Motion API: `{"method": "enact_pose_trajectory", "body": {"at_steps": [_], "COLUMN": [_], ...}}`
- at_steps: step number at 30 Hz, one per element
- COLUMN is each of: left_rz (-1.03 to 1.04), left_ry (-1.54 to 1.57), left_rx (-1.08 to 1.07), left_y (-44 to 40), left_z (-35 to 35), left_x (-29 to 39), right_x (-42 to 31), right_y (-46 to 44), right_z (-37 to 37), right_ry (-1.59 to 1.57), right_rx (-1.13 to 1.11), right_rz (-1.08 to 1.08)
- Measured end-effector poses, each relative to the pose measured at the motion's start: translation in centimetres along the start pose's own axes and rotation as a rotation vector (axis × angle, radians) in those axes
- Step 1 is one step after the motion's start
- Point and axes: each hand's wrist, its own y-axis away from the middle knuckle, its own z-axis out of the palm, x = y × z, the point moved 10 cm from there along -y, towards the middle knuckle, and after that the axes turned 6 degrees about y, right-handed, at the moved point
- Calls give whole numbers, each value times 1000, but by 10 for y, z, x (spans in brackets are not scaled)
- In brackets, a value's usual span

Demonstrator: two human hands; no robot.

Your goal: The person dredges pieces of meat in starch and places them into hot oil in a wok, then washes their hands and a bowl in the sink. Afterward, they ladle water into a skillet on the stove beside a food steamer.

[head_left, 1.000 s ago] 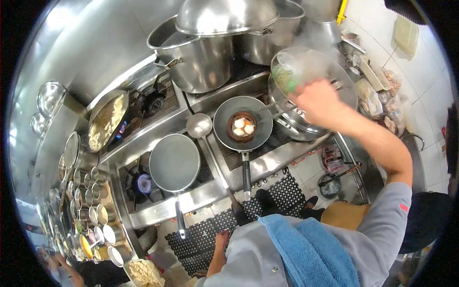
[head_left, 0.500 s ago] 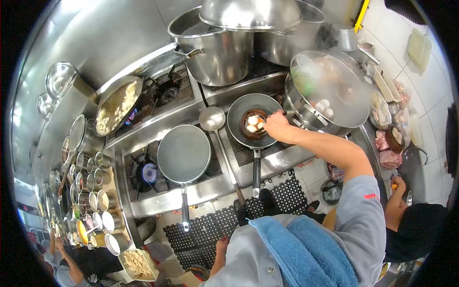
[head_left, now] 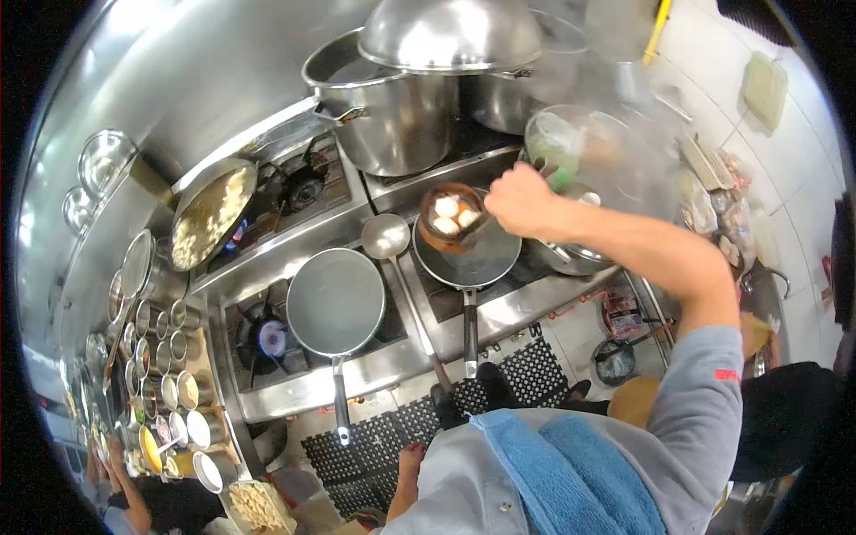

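Note:
My right hand [head_left: 519, 203] is closed around a dark handle [head_left: 538, 164], which sticks out above the fist. Below the fist, a dark end meets the rim of a round brown bowl [head_left: 431, 234]. Whether this is the bowl's own handle or a separate tool is unclear. Several white rounded pieces [head_left: 446, 207] and something orange lie inside. The bowl is raised and tilted over the back left of a grey frying pan [head_left: 486, 259]. My left hand [head_left: 410, 456] hangs low beside my body; its fingers are too small to make out.
A second frying pan [head_left: 335, 300] and a long ladle [head_left: 387, 236] rest on the stove near a lit burner [head_left: 273, 338]. Steam rises from a large pot [head_left: 584, 259] at right. Stockpots [head_left: 397, 120] stand behind. Another person [head_left: 785, 419] is at right, with metal containers [head_left: 198, 430] at left.
My right hand has risen, and the brown bowl has lifted from the frying pan and shifted up and left. The camera view has shifted slightly.

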Motion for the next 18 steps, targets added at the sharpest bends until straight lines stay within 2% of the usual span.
{"method": "enact_pose_trajectory", "body": {"at_steps": [3, 4, 6, 7, 9, 10, 13, 16, 18], "left_rz": [-19, 24, 104, 203, 223, 232, 82, 271, 221], "left_ry": [-179, -140, -54, -184, -173, -167, -345, -261, -189], "left_rx": [-48, -45, -36, 11, -45, -72, -78, -103, -89], "left_y": [20, 16, 14, -31, -28, -25, -47, -26, -17], "left_z": [-7, -5, -3, 11, 14, 16, 23, 21, 20], "left_x": [46, 52, 51, -2, 14, 24, 4, 48, 56], "right_x": [50, 66, 96, 109, 131, 138, 160, 173, 175], "right_y": [30, 40, 61, 70, 94, 105, 133, 155, 165], "right_z": [-66, -81, -103, -113, -124, -126, -116, -78, -56], "right_ry": [-43, -10, 48, 82, 148, 154, 183, 235, 223], "right_rx": [76, 99, -42, -36, -24, -63, -149, -265, -325], "right_rz": [130, 166, 257, 287, 340, 357, 423, 453, 462]}}
